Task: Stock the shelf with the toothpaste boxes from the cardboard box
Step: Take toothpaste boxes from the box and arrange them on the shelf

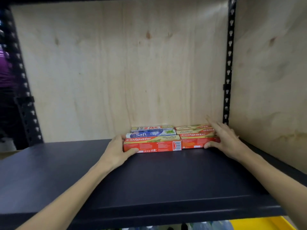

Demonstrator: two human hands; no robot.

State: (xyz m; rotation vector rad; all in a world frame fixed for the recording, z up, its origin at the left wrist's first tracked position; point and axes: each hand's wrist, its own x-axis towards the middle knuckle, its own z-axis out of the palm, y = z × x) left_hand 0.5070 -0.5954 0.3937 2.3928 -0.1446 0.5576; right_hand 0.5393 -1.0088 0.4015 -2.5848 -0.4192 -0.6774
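Where the dark shelf (149, 180) meets the plywood back panel (124, 63), a small block of toothpaste boxes is seen, set toward the right rear corner in two columns lying side by side. At the front of the left column a red Colgate box (154, 144) is laid lengthwise, with a blue and white Safi box (150, 134) just behind it and a further box (152, 128) behind that, nearest the panel. At the front of the right column a second red Colgate box (196, 141) is placed, its left end touching the first, and two more cream and red boxes (192, 129) are ranged behind it. The left end of the front left box is gripped by the left hand (116, 151), the thumb laid along its front face and the fingers curled round its end. The right hand (224, 138) is held mostly flat, its fingers stretched over the tops of the right column and its thumb pressed against the front face of the right Colgate box. A black slotted upright (229, 63) is seen at the right rear corner, and a yellow bin (259, 224) is partly visible below the shelf edge.
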